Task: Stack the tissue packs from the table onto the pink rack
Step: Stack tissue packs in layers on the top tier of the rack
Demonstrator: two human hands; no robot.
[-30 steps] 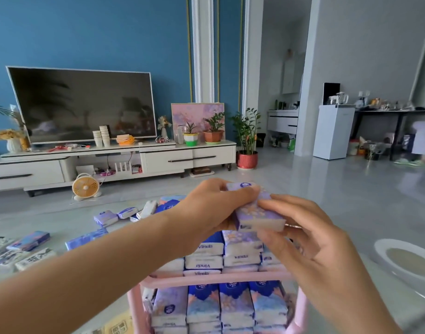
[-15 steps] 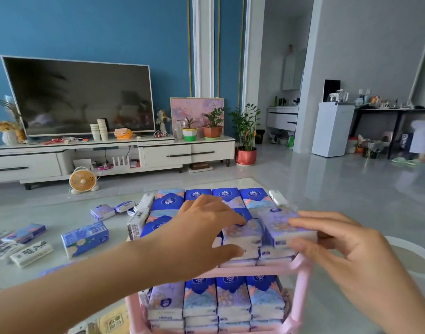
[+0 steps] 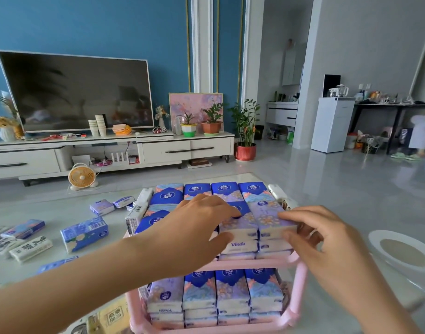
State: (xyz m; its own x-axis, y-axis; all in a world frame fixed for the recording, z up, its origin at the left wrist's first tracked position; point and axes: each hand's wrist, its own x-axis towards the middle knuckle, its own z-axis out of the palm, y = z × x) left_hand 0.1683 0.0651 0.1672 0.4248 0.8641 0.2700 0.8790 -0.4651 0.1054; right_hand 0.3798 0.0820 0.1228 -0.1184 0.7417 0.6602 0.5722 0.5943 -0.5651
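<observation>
At the front right corner of the top shelf of the pink rack (image 3: 300, 280), I am setting a tissue pack (image 3: 271, 218) on the stack. My right hand (image 3: 327, 247) is pinching its near end, forefinger on top and thumb against the front face. My left hand (image 3: 189, 235) is lying flat with its fingers (image 3: 221, 206) spread over the neighbouring packs, pressing them level and gripping nothing. I am judging the pack to be light and soft, squashy under a hard squeeze, with a slick film wrap, so a gentle pinch across the short end or the long sides seems best. Nothing is fencing in this upper layer, since it is sitting above the shelf rim, and a careless nudge could be pushing a column over the front edge. Packs on the lower shelf (image 3: 216, 290) are filling it edge to edge. Toward the left edge of the table (image 3: 50, 206), more are waiting: a blue pack (image 3: 85, 233), a small pale one (image 3: 102, 206) and several others beyond. A white round thing (image 3: 404, 254) is standing near the rack's right side, crowding my right elbow's path.
</observation>
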